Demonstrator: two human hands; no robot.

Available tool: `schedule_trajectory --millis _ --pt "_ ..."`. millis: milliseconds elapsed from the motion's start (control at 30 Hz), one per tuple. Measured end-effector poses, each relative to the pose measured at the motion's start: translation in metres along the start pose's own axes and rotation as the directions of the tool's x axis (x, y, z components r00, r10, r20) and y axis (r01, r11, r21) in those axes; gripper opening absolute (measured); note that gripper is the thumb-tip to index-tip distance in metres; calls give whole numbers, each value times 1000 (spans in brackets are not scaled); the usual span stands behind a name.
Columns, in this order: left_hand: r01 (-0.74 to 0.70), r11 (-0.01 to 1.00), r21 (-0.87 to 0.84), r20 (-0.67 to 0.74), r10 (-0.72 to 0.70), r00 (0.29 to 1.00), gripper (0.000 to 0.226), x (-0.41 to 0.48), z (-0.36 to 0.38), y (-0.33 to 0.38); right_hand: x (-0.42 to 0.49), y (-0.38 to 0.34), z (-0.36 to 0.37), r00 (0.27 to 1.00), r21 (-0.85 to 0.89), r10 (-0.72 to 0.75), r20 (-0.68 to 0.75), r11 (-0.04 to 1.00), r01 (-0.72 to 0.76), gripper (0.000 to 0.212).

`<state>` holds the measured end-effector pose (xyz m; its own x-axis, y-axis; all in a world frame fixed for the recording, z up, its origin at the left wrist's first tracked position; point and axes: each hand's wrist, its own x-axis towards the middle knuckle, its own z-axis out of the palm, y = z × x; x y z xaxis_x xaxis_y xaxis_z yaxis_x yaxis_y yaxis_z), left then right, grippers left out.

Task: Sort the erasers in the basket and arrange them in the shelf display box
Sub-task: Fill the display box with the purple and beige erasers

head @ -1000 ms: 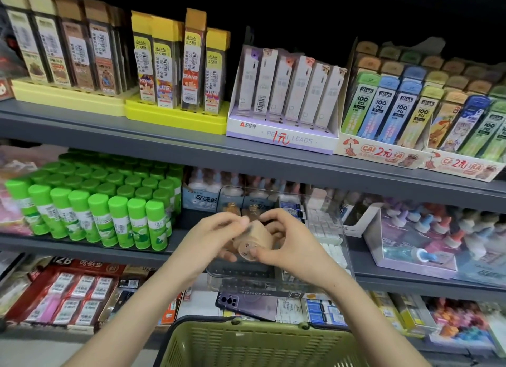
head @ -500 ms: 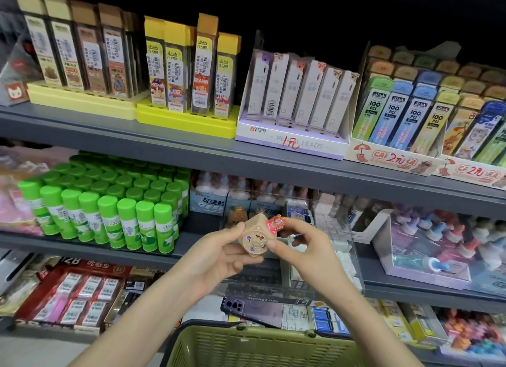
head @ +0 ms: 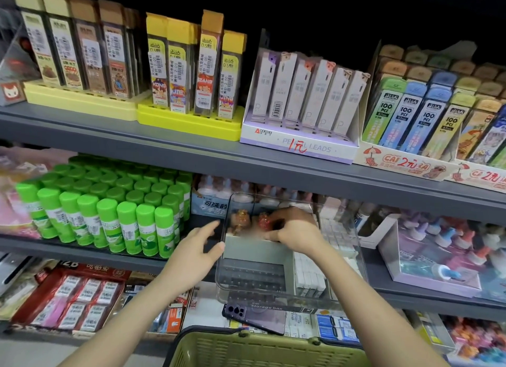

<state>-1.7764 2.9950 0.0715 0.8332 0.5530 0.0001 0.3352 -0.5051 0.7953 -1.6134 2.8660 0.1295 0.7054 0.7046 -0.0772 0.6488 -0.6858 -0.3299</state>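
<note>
We look down at a shop shelf. In the middle of the frame sits a clear display box (head: 353,257), split into compartments. Our right hand (head: 297,229) reaches over its rim into the rear left compartment, fingers curled down on a reddish eraser (head: 263,221). The picture blurs there, so the eraser seems pinched rather than let go. An amber eraser (head: 241,219) stands just beside it, toward frame left. We judge the hand is seating the piece in a row with its kind.

Our left hand (head: 195,247) holds nothing. Its fingers are loosely spread and its thumb is at the box's left wall, placed, we judge, to steady the box.

Small white blocks (head: 309,276) fill the right compartment. At the bottom of the frame is the green basket (head: 246,350), its contents out of sight. A purple phone (head: 254,316) lies between basket and box. Green glue sticks (head: 109,219) crowd the left of the frame, near the left hand. The grey upper shelf (head: 191,153) overhangs the box, so hands must enter from the front.
</note>
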Motion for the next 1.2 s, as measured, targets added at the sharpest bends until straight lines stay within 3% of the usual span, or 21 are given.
schedule_trajectory --millis 133,233,333,400,500,600,700,1000,1067,1200 --pt "25 993 -118 104 -12 994 57 2 5 -4 13 -6 9 999 -126 36 26 992 -32 25" --pt "48 982 -181 121 -26 992 57 3 6 -4 18 -5 11 995 -165 -14 98 986 31 28" --pt "46 978 -204 122 -21 992 57 2 6 -4 16 -3 2 990 75 -67 122 995 59 37" --pt "44 977 -209 119 -19 993 57 2 6 -4 13 0 -3 991 231 -80 106 972 54 32" --pt "40 977 -209 113 -17 993 57 2 6 -4 9 1 1 986 125 -121 113 986 106 24" --pt "39 979 -200 114 -17 993 57 3 6 -5 7 -3 10 991 -27 -129 23 991 130 23" --pt "30 981 -191 100 -11 995 57 3 7 -6 7 -7 14 995 -38 -102 -8 994 102 24" --pt "23 982 -188 98 -5 995 57 5 7 -8 -3 2 14 998 177 -38 -44 983 45 24" --pt "8 983 -181 86 7 996 56 2 6 -7 -14 3 10 992 159 -47 -119 985 65 24" --pt "-26 990 -138 20 29 999 55 -12 -1 -5 -62 8 6 950 331 -42 -310 932 149 16"
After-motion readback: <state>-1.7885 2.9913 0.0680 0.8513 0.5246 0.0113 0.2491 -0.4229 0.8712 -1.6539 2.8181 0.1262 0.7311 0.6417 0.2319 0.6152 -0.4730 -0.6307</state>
